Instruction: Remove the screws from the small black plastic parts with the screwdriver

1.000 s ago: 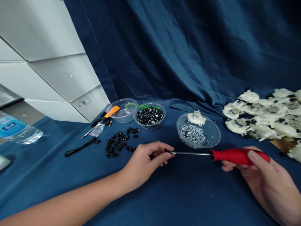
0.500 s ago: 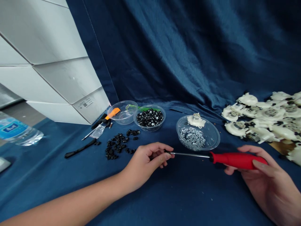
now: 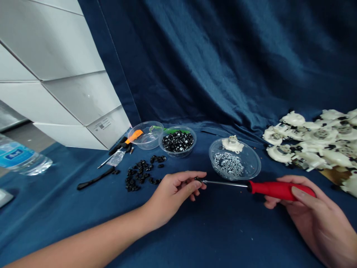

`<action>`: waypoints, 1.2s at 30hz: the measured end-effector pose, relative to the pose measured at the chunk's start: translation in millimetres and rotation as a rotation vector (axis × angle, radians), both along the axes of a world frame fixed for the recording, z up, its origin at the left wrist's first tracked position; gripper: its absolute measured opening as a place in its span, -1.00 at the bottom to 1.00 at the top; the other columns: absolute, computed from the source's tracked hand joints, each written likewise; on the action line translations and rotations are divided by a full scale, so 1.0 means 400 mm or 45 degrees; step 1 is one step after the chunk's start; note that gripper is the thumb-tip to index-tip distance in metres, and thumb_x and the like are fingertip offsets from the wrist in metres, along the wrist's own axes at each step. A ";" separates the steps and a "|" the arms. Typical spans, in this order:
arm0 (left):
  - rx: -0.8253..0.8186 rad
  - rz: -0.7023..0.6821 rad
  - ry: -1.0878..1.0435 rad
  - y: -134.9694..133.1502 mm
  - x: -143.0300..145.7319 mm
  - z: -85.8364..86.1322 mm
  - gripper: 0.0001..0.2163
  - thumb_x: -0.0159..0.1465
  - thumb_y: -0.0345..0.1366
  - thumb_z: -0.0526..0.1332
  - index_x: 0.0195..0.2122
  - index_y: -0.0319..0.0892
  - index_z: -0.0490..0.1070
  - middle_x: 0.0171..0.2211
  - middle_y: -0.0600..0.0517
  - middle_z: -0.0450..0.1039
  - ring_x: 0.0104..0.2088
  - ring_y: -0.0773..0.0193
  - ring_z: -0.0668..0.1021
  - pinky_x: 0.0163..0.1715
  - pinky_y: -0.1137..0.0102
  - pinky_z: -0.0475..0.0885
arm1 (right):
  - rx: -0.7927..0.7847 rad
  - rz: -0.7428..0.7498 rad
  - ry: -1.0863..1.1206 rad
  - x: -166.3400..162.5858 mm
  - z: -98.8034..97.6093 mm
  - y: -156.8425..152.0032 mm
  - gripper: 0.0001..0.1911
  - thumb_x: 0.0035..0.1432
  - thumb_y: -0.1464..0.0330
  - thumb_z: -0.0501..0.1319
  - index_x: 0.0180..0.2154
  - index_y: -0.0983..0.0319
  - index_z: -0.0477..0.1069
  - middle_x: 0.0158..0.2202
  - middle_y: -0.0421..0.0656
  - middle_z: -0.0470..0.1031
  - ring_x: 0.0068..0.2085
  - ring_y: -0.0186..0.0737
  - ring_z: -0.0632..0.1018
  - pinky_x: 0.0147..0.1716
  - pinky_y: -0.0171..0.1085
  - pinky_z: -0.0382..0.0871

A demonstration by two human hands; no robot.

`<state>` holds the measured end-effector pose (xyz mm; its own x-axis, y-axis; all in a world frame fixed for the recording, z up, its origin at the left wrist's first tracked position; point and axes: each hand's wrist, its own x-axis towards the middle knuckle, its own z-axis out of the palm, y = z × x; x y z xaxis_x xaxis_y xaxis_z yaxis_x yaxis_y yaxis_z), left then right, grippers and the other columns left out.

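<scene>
My right hand [image 3: 306, 204] is closed around the red handle of a screwdriver [image 3: 279, 190], its shaft pointing left. The tip meets a small black part [image 3: 198, 179] pinched between the thumb and forefinger of my left hand [image 3: 178, 190]. A bit of shiny metal, perhaps a screw, shows where tip and part meet; fingers hide most of the part. Beyond my hands, a clear bowl [image 3: 253, 167] holds loose silver screws [image 3: 228, 163], with a cream plastic housing [image 3: 232, 144] at its back rim. Small black parts [image 3: 138, 173] lie scattered left of my left hand.
Another clear bowl [image 3: 178, 152] holds black parts with metal in them, beside a clear tub [image 3: 149, 143]. An orange-handled tool [image 3: 134, 136] and a black strap [image 3: 95, 179] lie leftward. A water bottle [image 3: 23, 156], white boxes [image 3: 72, 93] and piled cream housings [image 3: 315, 137] flank the cloth.
My right hand and the screwdriver have shifted slightly left, and the thumb has moved along the handle. My left hand keeps its pinch almost in place.
</scene>
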<state>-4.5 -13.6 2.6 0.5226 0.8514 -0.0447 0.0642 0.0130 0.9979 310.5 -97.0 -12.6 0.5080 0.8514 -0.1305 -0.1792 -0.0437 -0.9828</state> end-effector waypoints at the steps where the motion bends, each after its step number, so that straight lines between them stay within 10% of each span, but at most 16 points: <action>1: 0.001 0.001 0.003 0.000 0.000 0.001 -0.69 0.51 -0.24 0.32 0.21 -0.18 0.64 -0.12 -0.07 0.74 -0.25 0.26 0.66 -0.24 0.38 0.63 | -0.002 0.003 -0.004 0.000 0.001 0.000 -0.59 -0.05 -0.03 0.55 -0.24 0.08 0.68 -0.43 -0.06 0.71 -0.40 0.05 0.72 -0.41 -0.17 0.69; 22: 0.040 -0.030 0.046 0.000 0.004 -0.002 -0.79 0.49 -0.25 0.33 0.06 -0.18 0.68 -0.14 -0.07 0.73 -0.23 0.24 0.69 -0.20 0.36 0.65 | 0.037 0.060 -0.164 0.004 -0.008 -0.006 -0.55 0.07 -0.13 0.49 -0.31 0.12 0.70 -0.40 -0.04 0.71 -0.33 0.08 0.74 -0.32 -0.14 0.74; 36: 0.028 -0.100 0.107 0.005 -0.001 -0.002 -0.75 0.51 -0.24 0.32 0.14 -0.16 0.66 -0.11 -0.06 0.75 -0.18 0.21 0.70 -0.14 0.32 0.65 | -0.091 -0.075 0.069 0.007 -0.006 0.006 -0.35 -0.37 0.04 0.67 -0.16 0.04 0.67 -0.27 -0.07 0.78 -0.32 -0.05 0.76 -0.23 -0.35 0.68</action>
<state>-4.8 -11.6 1.8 0.5827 0.8094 -0.0730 0.1479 -0.0173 0.9888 313.1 -94.4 -15.2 0.5472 0.8080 -0.2186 -0.2364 -0.1013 -0.9664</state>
